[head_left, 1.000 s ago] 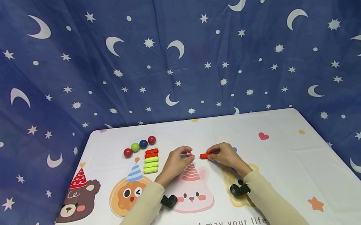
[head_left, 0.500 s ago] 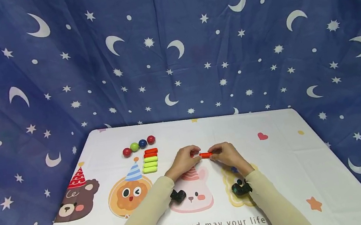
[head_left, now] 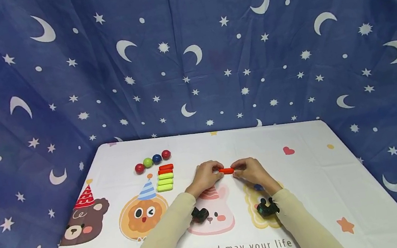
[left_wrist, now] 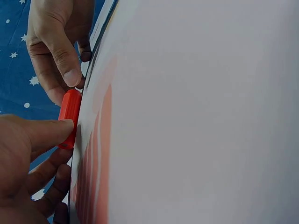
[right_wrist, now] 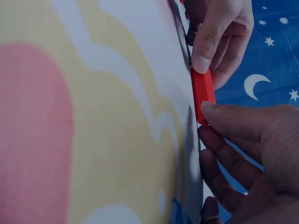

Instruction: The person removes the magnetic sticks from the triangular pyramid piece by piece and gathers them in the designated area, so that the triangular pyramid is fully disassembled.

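Observation:
A short red ridged rod (head_left: pixel 226 171) lies between my two hands near the middle of the table. My left hand (head_left: pixel 206 176) pinches its left end, and in the left wrist view the thumb (left_wrist: pixel 60 130) presses on the rod's side. My right hand (head_left: pixel 251 173) pinches the other end. In the right wrist view the right thumb (right_wrist: pixel 224 116) lies on the rod (right_wrist: pixel 202 88) with fingers beneath it. The rod's two ends are partly covered by fingers.
Left of my hands, several red and yellow-green rods (head_left: pixel 165 181) lie stacked in a column. Behind them is a slanting row of balls: red (head_left: pixel 139 168), green (head_left: pixel 148 162), blue (head_left: pixel 157 159) and red (head_left: pixel 166 154). A printed white cloth (head_left: pixel 282 136) covers the table; a blue starry curtain (head_left: pixel 188 56) hangs behind.
My left hand has moved right and taken hold of the rod's left end, which was apart from it a second ago. The right hand has stayed nearly in place on the rod.

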The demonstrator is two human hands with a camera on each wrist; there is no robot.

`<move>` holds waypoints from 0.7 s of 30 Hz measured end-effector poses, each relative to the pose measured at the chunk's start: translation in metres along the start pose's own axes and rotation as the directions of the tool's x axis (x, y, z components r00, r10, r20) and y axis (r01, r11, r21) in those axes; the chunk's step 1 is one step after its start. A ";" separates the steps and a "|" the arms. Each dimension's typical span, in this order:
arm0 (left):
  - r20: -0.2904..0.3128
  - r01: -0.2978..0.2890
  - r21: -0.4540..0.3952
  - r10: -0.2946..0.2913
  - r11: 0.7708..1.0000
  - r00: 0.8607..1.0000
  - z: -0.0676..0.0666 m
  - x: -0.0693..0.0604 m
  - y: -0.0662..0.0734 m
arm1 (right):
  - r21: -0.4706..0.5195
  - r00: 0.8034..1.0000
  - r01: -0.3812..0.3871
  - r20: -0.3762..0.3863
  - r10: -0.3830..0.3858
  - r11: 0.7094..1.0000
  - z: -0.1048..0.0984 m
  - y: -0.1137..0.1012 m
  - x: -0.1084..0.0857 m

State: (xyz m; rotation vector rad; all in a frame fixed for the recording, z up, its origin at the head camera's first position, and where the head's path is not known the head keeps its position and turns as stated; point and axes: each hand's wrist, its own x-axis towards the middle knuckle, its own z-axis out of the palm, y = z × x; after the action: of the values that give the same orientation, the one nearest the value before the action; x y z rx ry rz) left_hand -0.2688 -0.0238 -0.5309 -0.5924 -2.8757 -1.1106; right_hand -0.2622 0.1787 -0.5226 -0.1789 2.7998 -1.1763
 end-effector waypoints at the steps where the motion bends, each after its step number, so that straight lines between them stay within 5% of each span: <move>1: -0.002 -0.002 0.004 0.002 1.000 1.000 0.000 0.000 0.000 | 0.000 1.000 0.003 -0.002 -0.003 1.000 0.000 0.000 0.000; 12: 0.025 0.025 -0.073 -0.024 0.997 0.999 -0.007 -0.005 -0.003 | 0.018 0.999 0.036 0.006 -0.036 0.999 0.001 0.002 -0.001; 21: 0.024 0.045 -0.120 -0.042 0.992 0.999 -0.027 -0.020 -0.004 | -0.018 0.999 0.039 0.033 -0.038 0.999 -0.001 0.002 -0.002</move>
State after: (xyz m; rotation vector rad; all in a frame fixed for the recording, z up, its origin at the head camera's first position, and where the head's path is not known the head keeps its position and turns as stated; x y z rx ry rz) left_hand -0.2550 -0.0505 -0.5161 -0.5516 -2.8688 -1.2992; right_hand -0.2604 0.1809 -0.5236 -0.2526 2.7924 -1.1449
